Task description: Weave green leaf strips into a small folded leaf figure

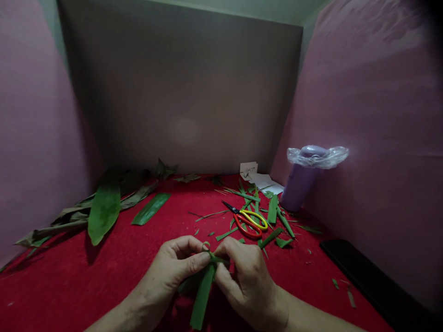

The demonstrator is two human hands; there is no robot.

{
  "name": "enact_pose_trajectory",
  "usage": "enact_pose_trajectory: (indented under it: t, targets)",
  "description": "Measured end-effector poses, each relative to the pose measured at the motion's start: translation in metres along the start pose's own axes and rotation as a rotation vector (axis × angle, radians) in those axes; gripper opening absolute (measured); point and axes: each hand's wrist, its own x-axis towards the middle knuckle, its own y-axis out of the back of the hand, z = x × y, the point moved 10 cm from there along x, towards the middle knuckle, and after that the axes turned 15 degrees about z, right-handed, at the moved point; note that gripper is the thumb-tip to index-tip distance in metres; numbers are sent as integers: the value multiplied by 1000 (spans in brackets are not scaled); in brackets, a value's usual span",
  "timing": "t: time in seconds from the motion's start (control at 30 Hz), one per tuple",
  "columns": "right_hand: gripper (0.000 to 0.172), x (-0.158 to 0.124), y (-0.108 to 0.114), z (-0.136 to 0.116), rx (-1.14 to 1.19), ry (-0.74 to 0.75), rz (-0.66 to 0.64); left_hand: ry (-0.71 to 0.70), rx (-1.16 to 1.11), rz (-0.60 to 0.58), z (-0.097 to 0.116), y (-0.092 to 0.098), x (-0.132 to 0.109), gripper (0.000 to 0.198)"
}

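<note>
Between my two hands is a folded green leaf piece [202, 297], with a small curled loop at its top and wide strips hanging down. My left hand [176, 267] pinches it just below the loop, thumb in front. From the other side, my right hand [244, 276] grips a narrow part of the same leaf between thumb and index finger. Scissors [247, 220] with one red and one yellow handle lie beyond my right hand, blades pointing to the upper left. Cut green leaf strips [272, 210] are scattered around them.
Large leaves [104, 210], some dried, lie at the left, with a shorter leaf piece [151, 209] nearby. A purple tumbler [300, 186] under clear plastic stands at the right, beside white papers [266, 182]. A black flat object [367, 281] lies along the right edge of the red cloth [114, 286].
</note>
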Motion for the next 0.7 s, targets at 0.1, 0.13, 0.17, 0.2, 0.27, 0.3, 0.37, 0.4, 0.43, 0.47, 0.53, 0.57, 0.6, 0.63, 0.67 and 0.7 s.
enact_pose_trajectory:
  t: [0.1,0.13,0.17,0.2,0.27,0.3,0.37,0.4,0.43,0.47,0.53,0.57,0.6,0.63,0.67,0.7]
  targets:
    - [9,1,1,0,-13,7,8,13,-7,14,0,1,0,18]
    - [9,1,2,-1,-15,11,10,19,-3,14,0,0,0,19]
    - [9,1,2,-1,-17,14,11,19,3,16,1,0,0,20]
    - [9,1,2,-1,-18,16,13,16,11,15,1,-1,-1,21]
    - [10,0,2,-2,-13,16,12,6,27,14,2,-1,-1,21]
    - [10,0,1,-2,-9,15,8,4,30,17,2,-1,-1,21]
    - [10,-1,0,-2,0,13,0,7,22,33,1,1,-1,19]
    - [9,-1,-1,-2,6,12,-5,16,17,38,0,2,-1,19]
    - [9,-1,-1,-2,13,11,-6,25,8,38,-1,2,-1,18]
    - [9,-1,0,-3,22,15,-3,34,-2,31,-1,2,-2,17]
    - [9,0,3,-6,44,32,14,32,-22,-11,1,-2,-3,15]
    - [9,0,5,-8,60,47,23,18,-30,-46,3,-4,-4,13]
    - [10,0,8,-10,77,61,32,-6,-36,-83,6,-7,-5,11]
    - [10,0,9,-14,108,83,30,-37,-36,-119,10,-10,-6,10]
    - [11,0,10,-17,136,101,24,-72,-27,-153,14,-12,-6,8]
    - [12,0,12,-20,159,121,25,-103,-16,-177,17,-13,-7,7]
